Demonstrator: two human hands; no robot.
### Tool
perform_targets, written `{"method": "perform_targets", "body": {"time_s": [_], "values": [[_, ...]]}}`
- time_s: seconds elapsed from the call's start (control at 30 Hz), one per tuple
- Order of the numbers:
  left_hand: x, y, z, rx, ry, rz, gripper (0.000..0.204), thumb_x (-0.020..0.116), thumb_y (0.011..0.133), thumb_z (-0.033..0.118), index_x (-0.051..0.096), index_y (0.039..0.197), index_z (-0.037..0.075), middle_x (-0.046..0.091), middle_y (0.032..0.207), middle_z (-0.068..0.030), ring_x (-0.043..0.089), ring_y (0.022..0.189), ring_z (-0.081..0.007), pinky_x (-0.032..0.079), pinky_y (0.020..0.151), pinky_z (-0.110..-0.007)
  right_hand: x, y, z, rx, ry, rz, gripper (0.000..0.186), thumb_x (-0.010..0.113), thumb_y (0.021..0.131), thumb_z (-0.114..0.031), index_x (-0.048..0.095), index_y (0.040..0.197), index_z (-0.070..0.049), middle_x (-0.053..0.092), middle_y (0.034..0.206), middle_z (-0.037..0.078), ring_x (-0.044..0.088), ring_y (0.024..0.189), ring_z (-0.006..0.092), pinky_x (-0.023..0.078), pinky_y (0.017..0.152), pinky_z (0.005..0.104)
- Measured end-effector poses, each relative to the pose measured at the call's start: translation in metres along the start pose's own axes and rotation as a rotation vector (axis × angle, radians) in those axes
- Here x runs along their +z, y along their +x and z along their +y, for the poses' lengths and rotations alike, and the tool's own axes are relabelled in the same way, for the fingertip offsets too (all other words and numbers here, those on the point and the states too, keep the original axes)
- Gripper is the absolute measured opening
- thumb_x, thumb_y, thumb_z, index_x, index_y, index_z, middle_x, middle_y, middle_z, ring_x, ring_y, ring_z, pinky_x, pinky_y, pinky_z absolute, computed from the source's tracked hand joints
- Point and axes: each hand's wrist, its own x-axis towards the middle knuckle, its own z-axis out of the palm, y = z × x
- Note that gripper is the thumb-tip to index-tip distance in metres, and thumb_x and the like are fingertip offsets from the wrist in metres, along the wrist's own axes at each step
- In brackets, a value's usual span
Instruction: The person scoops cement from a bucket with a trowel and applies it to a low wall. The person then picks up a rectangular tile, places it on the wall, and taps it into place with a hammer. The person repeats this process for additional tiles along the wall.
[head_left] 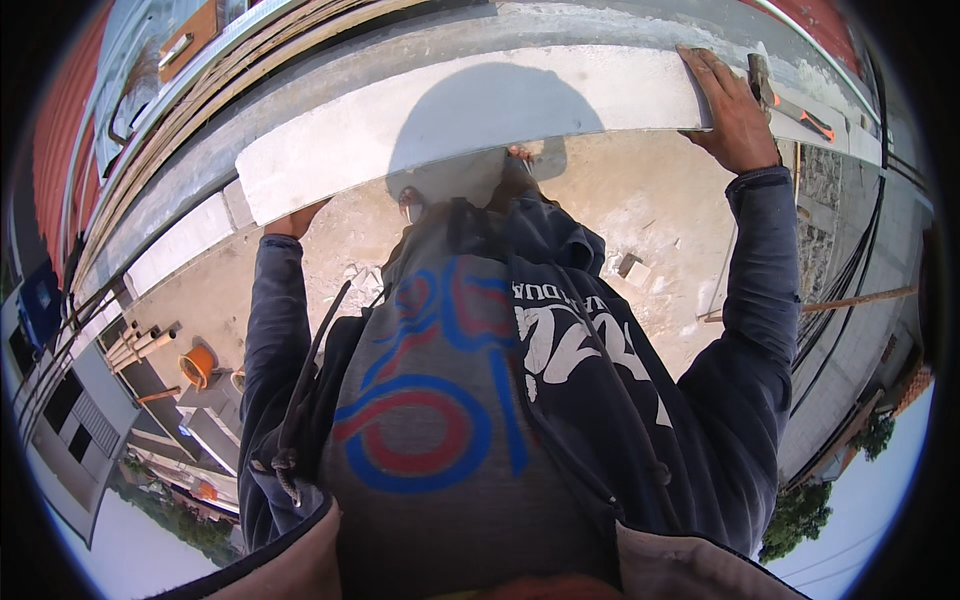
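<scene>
A long, pale slab with a flat, smooth face lies crosswise in front of me. It looks like a lightweight concrete block, and a rounded shadow covers its middle. My right hand grips the slab's right end, fingers over the far corner and thumb at the near edge. At the left end, my left hand holds it from below; most of those fingers are hidden beneath it. Just beyond my right hand stands a hammer-like tool. A tool with an orange and black handle lies beside that.
Grey concrete ledge and stacked wooden strips run behind the slab. Below are my feet on a dusty floor with rubble. An orange bucket and pipes sit at lower left; dark cables hang right.
</scene>
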Motion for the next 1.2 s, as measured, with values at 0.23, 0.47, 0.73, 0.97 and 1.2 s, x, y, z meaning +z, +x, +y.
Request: {"method": "perform_targets", "body": {"time_s": [0.23, 0.47, 0.73, 0.97, 1.2], "values": [[0.027, 0.01, 0.006, -0.048, 0.049, 0.161, 0.062, 0.086, 0.084, 0.049, 0.07, 0.129, 0.008, 0.073, 0.124, -0.0147, 0.067, 0.117, -0.0326, 0.052, 0.102, -0.041, -0.001, 0.0, 0.0, 0.016, 0.017, -0.015, 0.118, 0.097, 0.063, -0.015, 0.032, 0.162, -0.029, 0.045, 0.159, 0.009, 0.055, 0.134, 0.0366, 0.051, 0.112, 0.0449], [-0.003, 0.013, 0.026, -0.151, -0.092, 0.017, 0.069, 0.092, 0.076, 0.05, 0.071, 0.126, 0.007, 0.074, 0.121, -0.0166, 0.068, 0.113, -0.0322, 0.053, 0.098, -0.042, 0.004, 0.004, 0.003, -0.045, 0.079, 0.018, 0.117, 0.096, 0.063, -0.011, 0.033, 0.161, -0.027, 0.044, 0.159, 0.009, 0.049, 0.141, 0.0358, 0.048, 0.116, 0.043], [0.001, 0.014, 0.026, -0.056, -0.179, 0.098, 0.066, 0.091, 0.077, 0.051, 0.074, 0.124, 0.007, 0.075, 0.118, -0.0163, 0.07, 0.11, -0.0333, 0.055, 0.095, -0.041, 0.004, 0.002, 0.0, -0.003, 0.038, -0.016, 0.12, 0.096, 0.062, -0.009, 0.032, 0.162, -0.028, 0.043, 0.16, 0.009, 0.047, 0.143, 0.0352, 0.046, 0.118, 0.0436], [0.014, 0.02, 0.023, -0.237, -0.818, 0.118, 0.064, 0.088, 0.08, 0.053, 0.074, 0.124, 0.008, 0.074, 0.12, -0.0164, 0.07, 0.112, -0.0337, 0.055, 0.096, -0.041, 0.003, 0.001, 0.001, -0.023, 0.021, -0.011, 0.122, 0.096, 0.062, -0.009, 0.03, 0.163, -0.031, 0.042, 0.161, 0.01, 0.046, 0.144, 0.0358, 0.045, 0.119, 0.0448], [0.02, 0.02, 0.007, -0.083, -0.343, 0.089, 0.067, 0.087, 0.08, 0.057, 0.075, 0.122, 0.007, 0.076, 0.116, -0.0172, 0.071, 0.109, -0.0345, 0.057, 0.094, -0.042, 0.004, -0.005, -0.003, -0.002, 0.0, 0.012, 0.12, 0.096, 0.065, -0.01, 0.03, 0.163, -0.03, 0.045, 0.158, 0.01, 0.049, 0.141, 0.0363, 0.047, 0.117, 0.0438]]}}
